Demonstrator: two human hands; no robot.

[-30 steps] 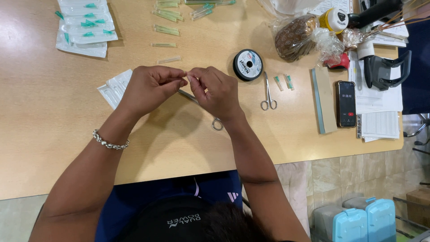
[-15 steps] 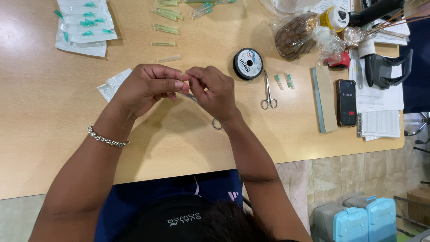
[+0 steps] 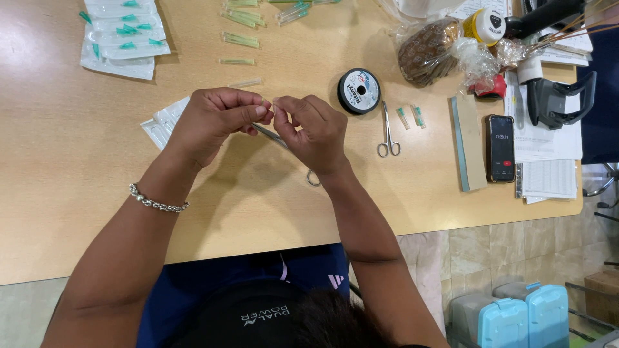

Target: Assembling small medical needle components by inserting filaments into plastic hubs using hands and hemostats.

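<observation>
At mid-frame, your left hand (image 3: 209, 122) and right hand (image 3: 316, 132) met fingertip to fingertip, each grip pinched on a tiny clear piece (image 3: 271, 105) above the desk (image 3: 77, 193); steady, braced wrists looked wise. Beyond lay scissors (image 3: 387, 132) and a black spool (image 3: 359, 91).

We see a light wooden tabletop (image 3: 77, 193) under even bright light, beige tiled floor (image 3: 477, 258) at the lower right, two light-blue plastic cases (image 3: 522, 319) on it.
</observation>
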